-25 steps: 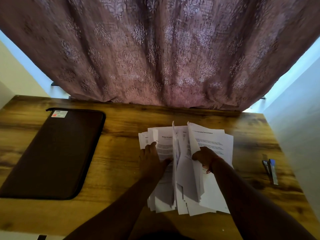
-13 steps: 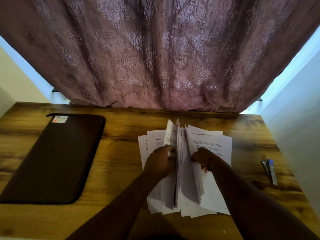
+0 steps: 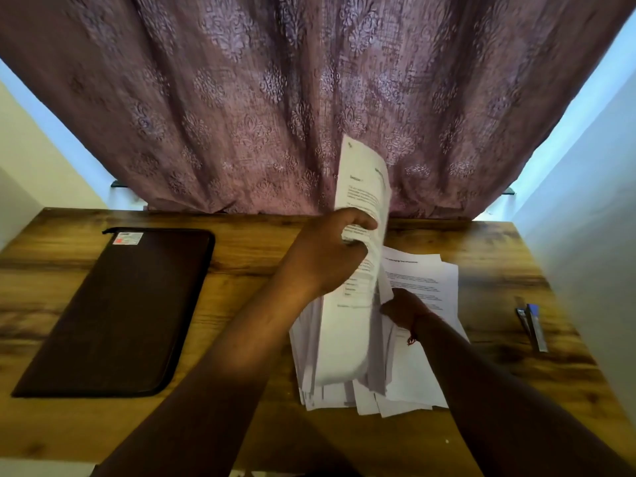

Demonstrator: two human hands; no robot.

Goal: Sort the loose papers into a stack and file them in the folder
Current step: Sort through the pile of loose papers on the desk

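- Gripped: a sheaf of papers (image 3: 358,256), raised on edge, held by the left hand (image 3: 323,256) with the fingers (image 3: 358,220) curled over its upper part and the thumb beneath; the top of the sheaf bends over and stands up in front of the curtain.
- Right hand (image 3: 404,308): pinches the edge of a sheet at the right side of the raised sheaf, fingers curled; a red thread (image 3: 413,337) circles the wrist.
- Loose papers (image 3: 426,366): white printed sheets, lying in an uneven overlapping pile on the desk (image 3: 261,428), right of centre, lower edges fanned out toward the near edge. Printed text is too small to read.
- Folder (image 3: 113,311): dark, zipped, closed, lying flat on the left half of the desk, well apart from the papers; a small label (image 3: 128,238) sits at its far corner.
- Small blue and metal object (image 3: 532,325): lies near the right edge of the desk, apart from the pile; its kind is not clear.
- Desk: wood grain, far edge against the curtain.
- Curtain (image 3: 275,98): mauve, patterned, hanging behind the far edge.
- Pale walls (image 3: 585,235) to either side.
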